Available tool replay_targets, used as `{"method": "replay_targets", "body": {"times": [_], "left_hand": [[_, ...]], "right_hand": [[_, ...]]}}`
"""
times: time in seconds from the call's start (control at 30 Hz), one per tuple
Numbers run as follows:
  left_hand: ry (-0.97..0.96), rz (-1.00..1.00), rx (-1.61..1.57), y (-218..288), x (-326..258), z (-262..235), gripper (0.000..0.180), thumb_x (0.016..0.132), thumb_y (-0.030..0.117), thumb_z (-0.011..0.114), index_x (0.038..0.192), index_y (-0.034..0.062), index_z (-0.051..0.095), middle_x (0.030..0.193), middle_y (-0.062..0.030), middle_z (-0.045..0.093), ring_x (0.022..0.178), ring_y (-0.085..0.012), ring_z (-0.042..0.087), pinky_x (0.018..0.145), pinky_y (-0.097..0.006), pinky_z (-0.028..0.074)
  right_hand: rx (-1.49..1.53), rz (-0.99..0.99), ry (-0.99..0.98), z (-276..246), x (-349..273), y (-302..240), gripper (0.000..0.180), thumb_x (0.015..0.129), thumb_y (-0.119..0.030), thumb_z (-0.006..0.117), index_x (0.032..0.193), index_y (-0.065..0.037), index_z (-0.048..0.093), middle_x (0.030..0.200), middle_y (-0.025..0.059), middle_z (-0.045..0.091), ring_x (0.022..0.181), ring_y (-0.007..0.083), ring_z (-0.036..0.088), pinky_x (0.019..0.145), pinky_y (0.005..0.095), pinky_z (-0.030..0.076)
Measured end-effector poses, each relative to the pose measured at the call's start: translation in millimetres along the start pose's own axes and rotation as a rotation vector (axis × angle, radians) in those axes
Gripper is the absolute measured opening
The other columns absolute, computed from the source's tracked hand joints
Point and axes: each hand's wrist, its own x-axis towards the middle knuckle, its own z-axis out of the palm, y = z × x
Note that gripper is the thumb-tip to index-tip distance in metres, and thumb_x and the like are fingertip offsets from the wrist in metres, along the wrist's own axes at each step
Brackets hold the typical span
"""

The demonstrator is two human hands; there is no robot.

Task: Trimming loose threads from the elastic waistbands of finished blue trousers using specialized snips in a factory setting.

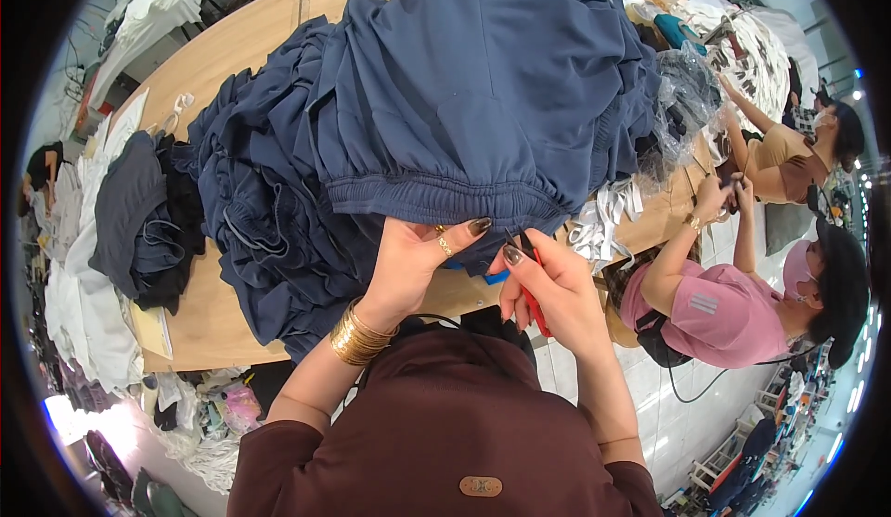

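A navy garment with a gathered elastic waistband (427,196) lies spread over the pile in front of me. My left hand (418,257) grips the waistband's edge, thumb on top and fingers hidden beneath the cloth. In my right hand (561,290) is a pair of small thread snips (531,296) with red handles and dark blades. The blade tips are close to the waistband, just right of my left thumb; whether they touch the cloth I cannot tell. More crumpled navy garments (264,211) are heaped to the left, beneath and beside the spread one.
A wooden table (200,327) carries the pile. Dark folded garments (139,211) lie at its left, near white cloth (79,285). Clear plastic bags (682,99) and white strips (603,225) sit right of the pile. A person in pink (719,308) works close on my right, another (798,150) beyond.
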Motion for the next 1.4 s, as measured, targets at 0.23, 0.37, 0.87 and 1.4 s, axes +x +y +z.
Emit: {"method": "replay_targets", "body": {"times": [0.23, 0.37, 0.87, 1.4], "left_hand": [[0.004, 0.0, 0.029, 2, 0, 1, 0.022, 0.082, -0.003, 0.065, 0.104, -0.0023, 0.062, 0.1, -0.0067, 0.065, 0.092, -0.014, 0.06, 0.087, -0.031, 0.047], [-0.005, 0.002, 0.055, 2, 0, 0, 0.021, 0.082, -0.003, 0.066, 0.102, -0.0023, 0.062, 0.098, -0.0066, 0.066, 0.091, -0.014, 0.06, 0.086, -0.031, 0.047], [-0.01, -0.121, -0.057, 4, -1, 2, 0.02, 0.084, 0.002, 0.065, 0.103, -0.0009, 0.061, 0.098, -0.005, 0.065, 0.087, -0.0114, 0.06, 0.081, -0.027, 0.048], [-0.051, -0.224, -0.151, 5, -1, -5, 0.021, 0.084, 0.005, 0.066, 0.104, -0.0005, 0.062, 0.097, -0.0068, 0.066, 0.09, -0.0139, 0.062, 0.081, -0.028, 0.05]], "right_hand": [[-0.039, 0.015, -0.007, 0, 0, -1, 0.019, 0.097, -0.016, 0.044, 0.09, -0.003, 0.056, 0.056, 0.0011, 0.053, 0.044, 0.0039, 0.044, 0.044, 0.0195, 0.034], [-0.051, 0.028, -0.002, -2, 1, -2, 0.018, 0.096, -0.015, 0.044, 0.09, -0.003, 0.056, 0.055, 0.0012, 0.053, 0.043, 0.0041, 0.044, 0.044, 0.0199, 0.034], [-0.869, -0.523, 0.481, 0, 2, 6, 0.023, 0.08, -0.019, 0.069, 0.095, -0.007, 0.057, 0.075, 0.0056, 0.059, 0.065, 0.0214, 0.056, 0.057, 0.0312, 0.044], [-1.101, -0.74, 0.525, -3, 8, 10, 0.022, 0.076, -0.025, 0.072, 0.086, -0.01, 0.061, 0.072, 0.0007, 0.058, 0.062, 0.0192, 0.052, 0.055, 0.0311, 0.041]]}}
